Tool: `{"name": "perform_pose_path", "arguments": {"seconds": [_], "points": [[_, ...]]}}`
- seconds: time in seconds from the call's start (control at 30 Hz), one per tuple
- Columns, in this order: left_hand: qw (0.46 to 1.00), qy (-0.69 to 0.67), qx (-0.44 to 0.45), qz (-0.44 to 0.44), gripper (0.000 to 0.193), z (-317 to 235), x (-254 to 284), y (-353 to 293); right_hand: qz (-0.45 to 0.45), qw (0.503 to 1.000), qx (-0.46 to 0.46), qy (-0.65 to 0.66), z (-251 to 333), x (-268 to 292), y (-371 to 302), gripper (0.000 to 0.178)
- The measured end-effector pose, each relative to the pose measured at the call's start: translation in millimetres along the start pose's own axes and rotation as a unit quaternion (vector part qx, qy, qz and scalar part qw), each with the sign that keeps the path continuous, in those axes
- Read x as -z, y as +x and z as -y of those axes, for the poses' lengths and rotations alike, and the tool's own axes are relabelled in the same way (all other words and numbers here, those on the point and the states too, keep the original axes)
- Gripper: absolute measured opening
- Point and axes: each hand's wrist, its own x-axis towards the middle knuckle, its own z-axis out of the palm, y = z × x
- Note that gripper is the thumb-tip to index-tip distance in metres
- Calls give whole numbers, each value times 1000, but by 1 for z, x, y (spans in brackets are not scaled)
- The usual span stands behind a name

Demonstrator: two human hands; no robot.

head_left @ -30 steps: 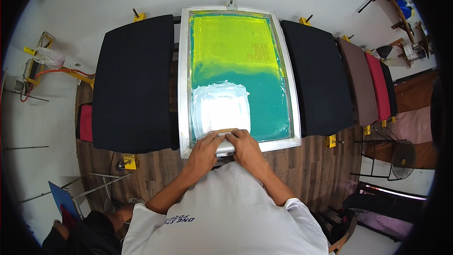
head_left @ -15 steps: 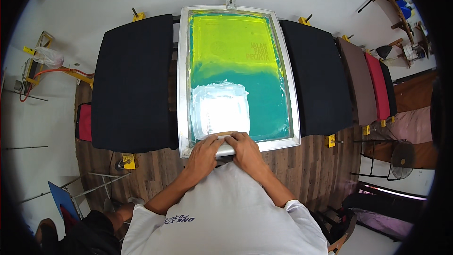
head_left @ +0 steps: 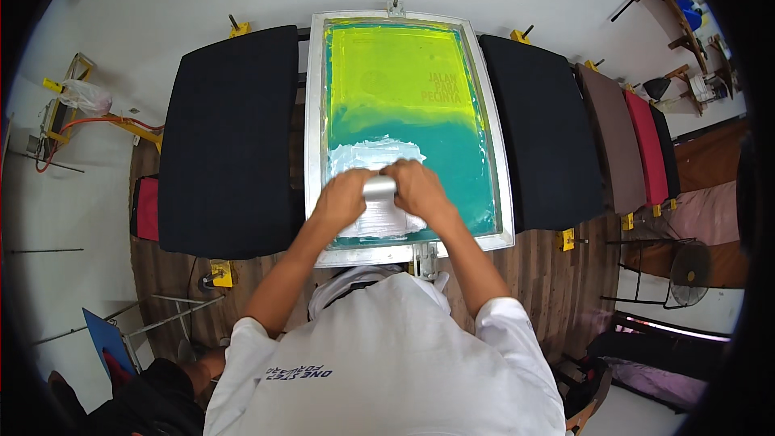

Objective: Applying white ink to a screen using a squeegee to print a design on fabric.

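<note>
A silk-screen frame point(head_left: 498, 145) of silvery metal lies in front of me, its mesh yellow-green at the far end and teal nearer me. White ink point(head_left: 373, 224) covers a patch at its near left. Across that patch stands a squeegee point(head_left: 379, 187) with a silvery handle, somewhat blurred. My left hand point(head_left: 345, 196) is closed round its left part and my right hand point(head_left: 414, 186) round its right part. Both arms reach forward over the frame's near edge. The squeegee's blade is hidden under the handle and my hands.
Black fabric-covered boards flank the frame at left point(head_left: 230, 141) and right point(head_left: 541, 129), with brown and red ones farther right. Metal clamps hold the frame at its far point(head_left: 395, 8) and near point(head_left: 425, 262) ends. At lower left a person in black point(head_left: 157, 391) is partly visible.
Both hands have moved away from me with the squeegee, from the frame's near edge to the middle of the white ink. The near clamp has come into view.
</note>
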Motion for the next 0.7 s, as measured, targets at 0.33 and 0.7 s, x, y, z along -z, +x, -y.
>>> {"name": "perform_pose_path", "arguments": {"seconds": [0.33,0.7], "points": [[997,1,-51,-54,44,-4,-28,-46,-22,999,-9,35,15,-20,-49,47],[999,-41,-18,9,43,-22,-12,-55,16,1000,15,17,19,-3,-57,36]]}}
